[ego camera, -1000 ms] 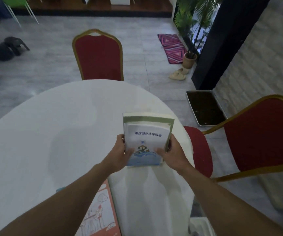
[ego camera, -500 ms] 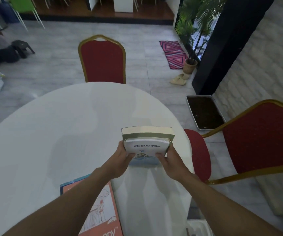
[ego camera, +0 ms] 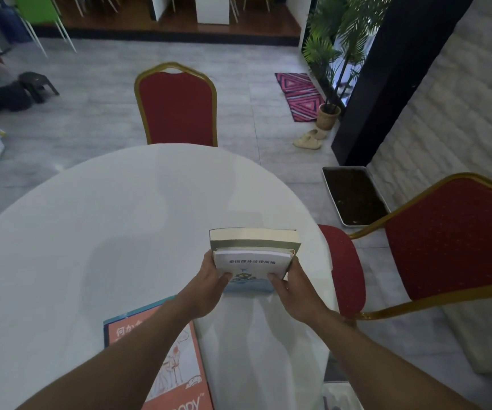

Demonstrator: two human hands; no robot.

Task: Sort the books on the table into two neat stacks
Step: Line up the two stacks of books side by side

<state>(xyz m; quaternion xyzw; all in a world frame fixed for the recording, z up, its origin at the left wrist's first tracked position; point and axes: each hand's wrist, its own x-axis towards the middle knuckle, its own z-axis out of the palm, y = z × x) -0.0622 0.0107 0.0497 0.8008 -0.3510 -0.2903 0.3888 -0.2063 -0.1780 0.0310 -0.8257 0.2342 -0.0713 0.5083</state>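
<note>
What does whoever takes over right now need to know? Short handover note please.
Left hand and right hand grip the two sides of a small pile: white book on top of a thicker green book, near the right edge of the white table.
Orange book lies flat at the near edge, under the left forearm.
Done: one pile of two started.
Left: set it down square, then start the second stack, probably with the orange book.

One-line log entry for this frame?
phase: stacking | left hand + right hand: gripping two-book stack | orange book: flat on table
</note>
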